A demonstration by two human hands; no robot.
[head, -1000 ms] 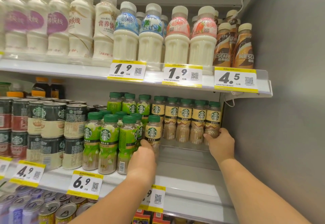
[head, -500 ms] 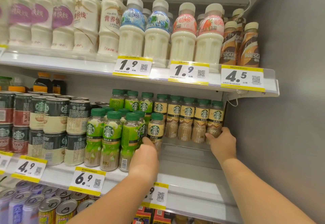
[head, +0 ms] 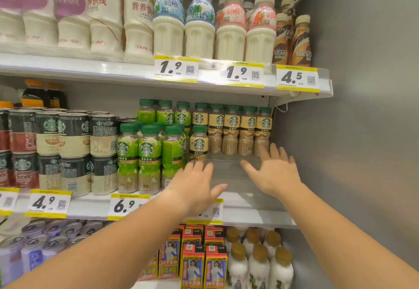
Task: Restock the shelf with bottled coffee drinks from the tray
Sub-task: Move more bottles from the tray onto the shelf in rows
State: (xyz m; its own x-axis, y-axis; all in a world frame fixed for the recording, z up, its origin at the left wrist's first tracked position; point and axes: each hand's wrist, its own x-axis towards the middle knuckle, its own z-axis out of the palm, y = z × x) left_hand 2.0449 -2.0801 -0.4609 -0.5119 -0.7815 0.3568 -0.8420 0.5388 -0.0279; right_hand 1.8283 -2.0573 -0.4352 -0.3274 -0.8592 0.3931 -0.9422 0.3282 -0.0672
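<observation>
Cream-labelled coffee bottles [head: 233, 130] with green caps stand in a row at the back right of the middle shelf [head: 249, 198]. One more cream-labelled bottle [head: 198, 142] stands forward of them, beside green-labelled bottles [head: 149, 159]. My left hand [head: 195, 184] hovers just below and in front of that forward bottle, fingers spread, holding nothing. My right hand [head: 275, 171] is open too, fingers reaching toward the base of the back row at its right end. No tray is in view.
Stacked coffee cans [head: 74, 152] fill the shelf's left side. The upper shelf holds milk drink bottles [head: 199, 23] and brown coffee bottles [head: 300, 41]. A grey side wall [head: 362, 130] bounds the right. Cartons [head: 204, 263] and white bottles [head: 258, 263] stand on the shelf below.
Both hands have let go of the bottles they were touching and pulled back toward me with fingers spread. The camera has moved closer and tilted down.
</observation>
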